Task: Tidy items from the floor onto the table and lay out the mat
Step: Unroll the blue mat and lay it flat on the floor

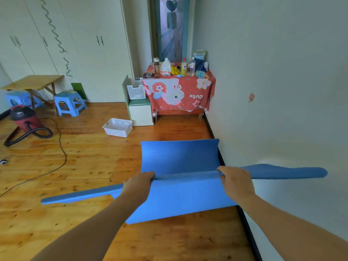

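Mat's (180, 193) outer ends blurred; whether its far edge touched the floor could not be told. Blue foam mat, folded along a ridge, hung above the wooden floor (84, 166) beside the right wall. Left hand (138, 185) and right hand (235, 182) clenched on the ridge. White basket (117, 127) and cloth-covered table (178, 91) stood farther off.

The far table's red tablecloth (180, 93) bears the word "Cute" (it appears upside down) beside a cartoon rabbit; the bottle labels there are too small to read.
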`<state>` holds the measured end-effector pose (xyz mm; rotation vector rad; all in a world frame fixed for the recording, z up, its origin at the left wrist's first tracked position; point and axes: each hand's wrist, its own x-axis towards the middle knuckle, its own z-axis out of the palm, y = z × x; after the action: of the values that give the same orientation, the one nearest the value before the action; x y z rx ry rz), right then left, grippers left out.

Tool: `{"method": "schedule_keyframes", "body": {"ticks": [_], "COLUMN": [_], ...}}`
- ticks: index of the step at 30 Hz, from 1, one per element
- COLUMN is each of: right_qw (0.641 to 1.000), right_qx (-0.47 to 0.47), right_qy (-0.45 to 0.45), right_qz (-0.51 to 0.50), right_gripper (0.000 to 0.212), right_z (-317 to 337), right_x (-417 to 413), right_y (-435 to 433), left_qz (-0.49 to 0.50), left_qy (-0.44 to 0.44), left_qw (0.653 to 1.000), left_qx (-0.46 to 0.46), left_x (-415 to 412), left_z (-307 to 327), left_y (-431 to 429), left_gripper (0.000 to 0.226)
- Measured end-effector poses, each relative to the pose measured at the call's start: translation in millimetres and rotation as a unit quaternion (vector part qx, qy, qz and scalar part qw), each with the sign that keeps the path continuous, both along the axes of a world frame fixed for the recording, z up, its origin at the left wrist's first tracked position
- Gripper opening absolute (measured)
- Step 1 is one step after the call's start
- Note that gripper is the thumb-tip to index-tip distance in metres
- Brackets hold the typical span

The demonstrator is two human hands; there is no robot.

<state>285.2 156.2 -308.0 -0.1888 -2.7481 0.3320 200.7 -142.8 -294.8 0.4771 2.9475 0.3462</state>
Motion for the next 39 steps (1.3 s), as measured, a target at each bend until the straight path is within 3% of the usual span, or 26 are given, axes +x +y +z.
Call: {"method": "schedule_keyframes", "body": {"ticks": [6, 9, 12, 13, 15, 23, 25, 29, 30, 32, 34, 39], "right_qw": [0.990, 0.977, 0.962, 0.952, 0.941, 0.915, 0.893, 0.802, 0.794, 0.804, 0.828, 0.881], "right_qx": [0.027, 0.055, 0.042, 0.043, 0.049, 0.003, -0.016, 0.000, 0.004, -0.004, -0.033, -0.074], "right_qy": [-0.138, -0.204, -0.269, -0.302, -0.335, -0.402, -0.446, -0.591, -0.602, -0.591, -0.557, -0.468], "right_qz": [0.014, 0.030, 0.008, 0.005, 0.001, 0.025, 0.050, 0.088, 0.083, 0.066, 0.055, 0.023], "right_gripper": [0.011, 0.045, 0.007, 0.020, 0.026, 0.014, 0.016, 0.014, 0.022, 0.029, 0.019, 0.052], "right_z": [-12, -33, -62, -68, -75, -81, -85, -83, -81, -75, -66, -31], "right_x": [37, 66, 98, 106, 124, 181, 196, 221, 228, 236, 235, 227], "right_y": [-10, -10, -5, -3, 0, 15, 18, 13, 12, 11, 10, 0], "left_qz": [-0.052, -0.085, -0.085, -0.086, -0.087, -0.066, -0.081, -0.107, -0.105, -0.093, -0.084, -0.052], "left_qy": [-0.069, -0.129, -0.167, -0.178, -0.194, -0.247, -0.276, -0.346, -0.360, -0.361, -0.337, -0.265], "left_qw": [0.993, 0.982, 0.975, 0.971, 0.967, 0.954, 0.942, 0.912, 0.906, 0.909, 0.922, 0.956], "left_qx": [-0.078, -0.111, -0.123, -0.131, -0.143, -0.159, -0.173, -0.194, -0.194, -0.186, -0.169, -0.114], "left_x": [27, 61, 88, 95, 108, 168, 187, 227, 236, 246, 244, 225], "left_z": [-34, -62, -85, -91, -98, -114, -117, -122, -121, -111, -97, -43], "left_y": [-15, -12, -5, -3, 3, 18, 22, 22, 21, 21, 24, 34], "left_gripper": [0.026, 0.028, 0.029, 0.030, 0.032, 0.032, 0.034, 0.047, 0.049, 0.050, 0.051, 0.058]}}
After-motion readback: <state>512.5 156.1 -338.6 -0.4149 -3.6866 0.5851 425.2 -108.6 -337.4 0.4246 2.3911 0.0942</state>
